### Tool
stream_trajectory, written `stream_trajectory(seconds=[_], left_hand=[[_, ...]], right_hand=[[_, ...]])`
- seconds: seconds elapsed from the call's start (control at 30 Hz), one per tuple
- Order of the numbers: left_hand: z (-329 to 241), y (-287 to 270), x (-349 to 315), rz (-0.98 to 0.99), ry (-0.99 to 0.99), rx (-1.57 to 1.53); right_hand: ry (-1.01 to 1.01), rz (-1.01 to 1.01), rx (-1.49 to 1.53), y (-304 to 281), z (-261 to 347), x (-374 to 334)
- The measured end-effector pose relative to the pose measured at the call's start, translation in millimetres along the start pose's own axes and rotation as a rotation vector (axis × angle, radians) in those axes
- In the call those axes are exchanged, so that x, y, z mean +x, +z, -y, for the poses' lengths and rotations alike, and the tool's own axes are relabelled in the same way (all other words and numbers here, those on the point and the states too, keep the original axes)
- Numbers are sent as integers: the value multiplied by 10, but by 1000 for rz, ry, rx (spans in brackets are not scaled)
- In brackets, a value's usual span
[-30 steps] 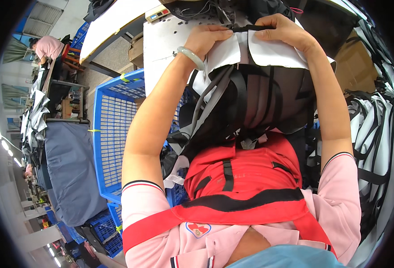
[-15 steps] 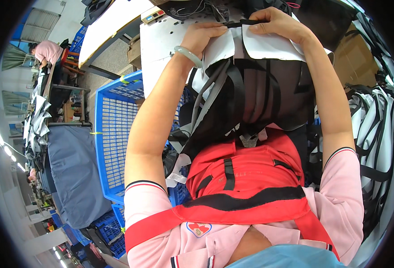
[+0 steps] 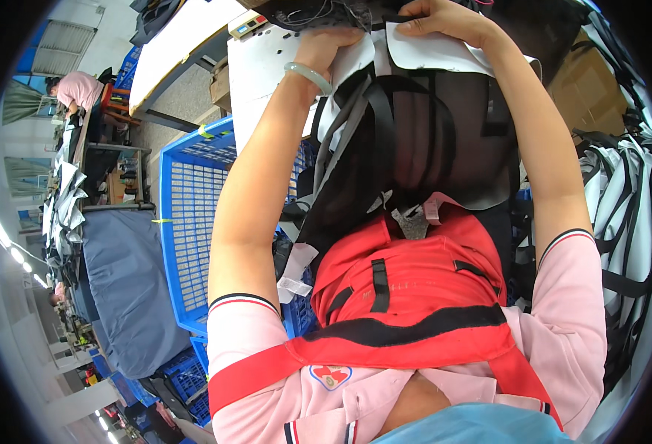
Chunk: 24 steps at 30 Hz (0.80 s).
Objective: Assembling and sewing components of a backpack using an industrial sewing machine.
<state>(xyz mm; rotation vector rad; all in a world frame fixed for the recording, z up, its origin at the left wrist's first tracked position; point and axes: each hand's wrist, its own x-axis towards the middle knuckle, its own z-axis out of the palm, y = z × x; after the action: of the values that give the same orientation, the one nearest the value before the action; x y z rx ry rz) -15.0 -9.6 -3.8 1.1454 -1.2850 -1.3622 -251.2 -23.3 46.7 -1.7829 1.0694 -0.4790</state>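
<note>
A black-and-white fabric [image 3: 426, 140] is held by its upper edge at the near side of a white table [image 3: 258, 81], its dark, sheer part draped down toward the lap. At the left white flap [image 3: 354, 58], the edge is pinched by the left hand [image 3: 327, 46], the wrist ringed by a pale bracelet [image 3: 308, 76]. The right white flap [image 3: 437, 53] is gripped by the right hand [image 3: 448, 21], with the thumb laid on the white face. The two flaps are parted by a narrow gap, and black straps [image 3: 382, 111] are seen hanging below them. A pink shirt [image 3: 244, 337] is covered in part by a red apron [image 3: 422, 285]. A small button box [image 3: 247, 25] is set on the table, near dark scraps. To the left, a blue basket [image 3: 169, 244] is placed beside the table; at right, white pieces [image 3: 613, 194] with black straps are bunched below a cardboard sheet [image 3: 589, 89]. In the background, a co-worker [image 3: 80, 90] in pink is seen bent over a bench.
</note>
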Motion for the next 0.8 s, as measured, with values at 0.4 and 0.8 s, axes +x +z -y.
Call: stream_trajectory(seconds=[0.4, 0.8], left_hand=[[-23, -51, -75, -12, 47, -61], [27, -305, -796, 42, -37, -35]], right_hand=[[-25, -40, -34, 36, 17, -80], [-97, -282, -54, 198, -153, -917]])
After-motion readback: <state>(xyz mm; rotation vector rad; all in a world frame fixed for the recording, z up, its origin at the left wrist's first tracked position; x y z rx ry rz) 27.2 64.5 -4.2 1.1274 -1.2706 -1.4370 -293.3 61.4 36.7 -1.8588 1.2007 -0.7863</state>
